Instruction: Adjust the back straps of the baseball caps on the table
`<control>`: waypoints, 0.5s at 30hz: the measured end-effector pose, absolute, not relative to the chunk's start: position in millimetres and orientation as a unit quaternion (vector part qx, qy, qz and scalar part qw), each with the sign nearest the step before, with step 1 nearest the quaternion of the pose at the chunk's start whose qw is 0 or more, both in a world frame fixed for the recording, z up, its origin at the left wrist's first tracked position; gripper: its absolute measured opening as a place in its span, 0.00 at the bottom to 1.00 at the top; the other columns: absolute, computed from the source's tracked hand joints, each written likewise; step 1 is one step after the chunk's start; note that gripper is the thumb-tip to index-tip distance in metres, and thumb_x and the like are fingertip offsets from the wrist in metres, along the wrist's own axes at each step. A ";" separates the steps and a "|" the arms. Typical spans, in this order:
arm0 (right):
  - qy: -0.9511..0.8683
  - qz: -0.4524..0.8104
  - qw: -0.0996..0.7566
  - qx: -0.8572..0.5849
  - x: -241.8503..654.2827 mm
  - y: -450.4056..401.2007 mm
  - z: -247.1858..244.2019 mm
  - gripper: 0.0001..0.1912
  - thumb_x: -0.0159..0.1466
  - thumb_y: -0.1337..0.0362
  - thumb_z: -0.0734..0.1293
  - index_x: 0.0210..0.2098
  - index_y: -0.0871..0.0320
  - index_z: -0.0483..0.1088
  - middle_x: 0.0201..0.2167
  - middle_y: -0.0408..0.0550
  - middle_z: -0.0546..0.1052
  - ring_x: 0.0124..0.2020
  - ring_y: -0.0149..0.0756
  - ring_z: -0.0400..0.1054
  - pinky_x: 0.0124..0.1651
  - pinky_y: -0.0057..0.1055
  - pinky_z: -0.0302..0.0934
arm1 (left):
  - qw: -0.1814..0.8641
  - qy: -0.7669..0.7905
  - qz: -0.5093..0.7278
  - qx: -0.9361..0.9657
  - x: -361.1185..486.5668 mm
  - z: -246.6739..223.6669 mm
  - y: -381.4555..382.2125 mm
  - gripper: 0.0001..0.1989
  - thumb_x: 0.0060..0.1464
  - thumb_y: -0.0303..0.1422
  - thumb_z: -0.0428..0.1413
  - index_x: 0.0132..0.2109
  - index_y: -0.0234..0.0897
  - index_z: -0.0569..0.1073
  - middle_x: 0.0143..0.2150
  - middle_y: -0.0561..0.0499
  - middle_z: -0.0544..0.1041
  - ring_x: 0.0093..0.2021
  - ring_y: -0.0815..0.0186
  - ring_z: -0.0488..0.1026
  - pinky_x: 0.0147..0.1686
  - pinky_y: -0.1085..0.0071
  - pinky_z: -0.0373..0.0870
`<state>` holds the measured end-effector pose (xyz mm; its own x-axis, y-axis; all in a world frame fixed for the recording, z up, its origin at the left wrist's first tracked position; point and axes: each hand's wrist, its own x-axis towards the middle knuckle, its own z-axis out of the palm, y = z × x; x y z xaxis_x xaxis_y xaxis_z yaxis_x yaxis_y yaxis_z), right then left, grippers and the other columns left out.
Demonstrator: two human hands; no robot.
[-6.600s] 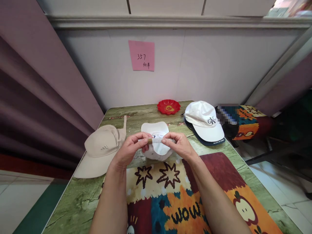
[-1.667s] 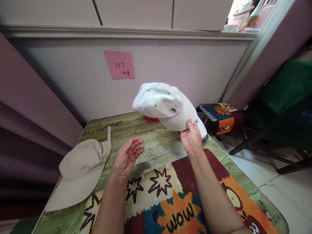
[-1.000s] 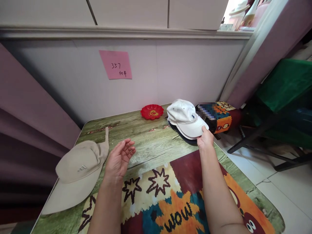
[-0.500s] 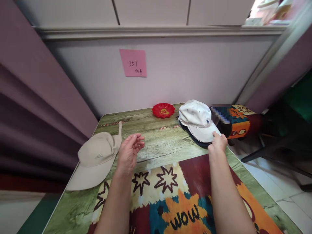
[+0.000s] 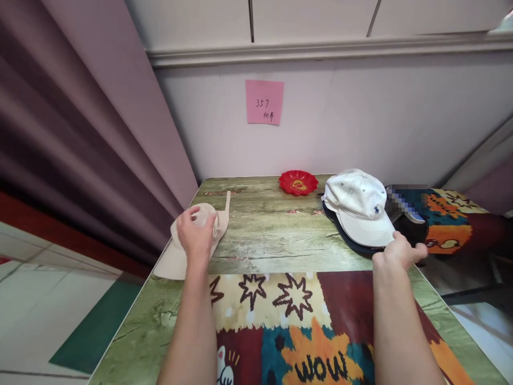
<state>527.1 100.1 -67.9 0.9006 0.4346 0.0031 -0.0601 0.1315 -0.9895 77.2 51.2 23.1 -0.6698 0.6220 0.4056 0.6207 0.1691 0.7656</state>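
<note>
Cap in beige [image 5: 174, 261], now under left hand [image 5: 195, 230], right hand [image 5: 396, 254] at white cap [image 5: 356, 202]

Your left hand [image 5: 195, 231] has moved over to the left-edge beige fabric cap [image 5: 174, 260]; the white navy-logo fabric cap [image 5: 356, 197] now tops the tabletop's [image 5: 260, 227] right-edge stack.

Across the worktop [image 5: 264, 230]

A lone cap [image 5: 172, 263] lies at the left edge, stacked caps [image 5: 355, 197] at the right. Between them, farther back, sits a dish [image 5: 298, 184]. A mat [image 5: 348, 305] spreads in front; behind, a note [image 5: 264, 102] is on the wall [image 5: 208, 123].
</note>
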 end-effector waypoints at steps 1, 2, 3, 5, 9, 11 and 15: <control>-0.126 0.113 0.743 -0.648 525.4 98.6 -63.7 0.41 0.54 0.68 0.64 0.64 0.55 0.46 0.67 0.61 0.52 0.66 0.45 0.59 0.66 0.49 0.56 | -0.033 0.801 0.454 0.390 66.7 22.1 48.8 0.26 0.48 0.43 0.63 0.53 0.37 0.72 0.57 0.38 0.71 0.57 0.48 0.68 0.58 0.53 0.62; -0.114 0.055 0.746 -0.653 523.4 97.2 -59.1 0.42 0.53 0.70 0.64 0.65 0.57 0.46 0.68 0.62 0.50 0.68 0.44 0.55 0.69 0.45 0.51 | -0.046 0.831 0.408 0.375 58.3 20.1 46.5 0.31 0.47 0.45 0.63 0.57 0.37 0.70 0.61 0.36 0.67 0.61 0.44 0.63 0.60 0.49 0.59; -0.119 0.004 0.748 -0.653 521.3 96.0 -54.5 0.43 0.52 0.71 0.65 0.65 0.59 0.47 0.68 0.62 0.50 0.70 0.43 0.51 0.72 0.41 0.46 | -0.039 0.856 0.366 0.363 52.2 17.3 44.6 0.37 0.46 0.48 0.64 0.60 0.37 0.67 0.64 0.34 0.64 0.64 0.41 0.59 0.61 0.46 0.56; -0.180 -0.058 0.748 -0.636 516.3 93.8 -45.8 0.43 0.51 0.72 0.65 0.65 0.62 0.48 0.69 0.64 0.50 0.72 0.41 0.46 0.74 0.37 0.38 | -0.001 0.883 0.299 0.363 46.3 9.5 42.7 0.49 0.42 0.53 0.64 0.66 0.37 0.58 0.68 0.30 0.58 0.67 0.36 0.54 0.60 0.40 0.53; -0.258 -0.089 0.747 -0.606 504.0 88.7 -31.5 0.41 0.52 0.72 0.64 0.64 0.61 0.51 0.68 0.61 0.56 0.71 0.42 0.49 0.74 0.41 0.39 | 0.014 0.883 0.227 0.412 48.8 -7.1 44.7 0.57 0.41 0.54 0.64 0.71 0.38 0.46 0.70 0.27 0.53 0.69 0.35 0.47 0.60 0.35 0.47; -0.265 -0.069 0.746 -0.607 497.8 85.8 -25.4 0.39 0.54 0.71 0.65 0.64 0.59 0.53 0.67 0.59 0.58 0.70 0.42 0.50 0.74 0.43 0.41 | 0.002 0.882 0.206 0.424 51.7 -11.5 45.7 0.54 0.44 0.52 0.62 0.70 0.38 0.46 0.69 0.26 0.52 0.69 0.35 0.47 0.59 0.34 0.49; -0.260 -0.024 0.742 -0.617 488.0 82.2 -14.6 0.35 0.57 0.69 0.64 0.63 0.56 0.54 0.68 0.55 0.60 0.69 0.39 0.54 0.72 0.46 0.45 | -0.022 0.878 0.199 0.435 56.0 -9.3 44.1 0.46 0.48 0.48 0.59 0.68 0.36 0.51 0.65 0.26 0.59 0.66 0.35 0.54 0.56 0.37 0.56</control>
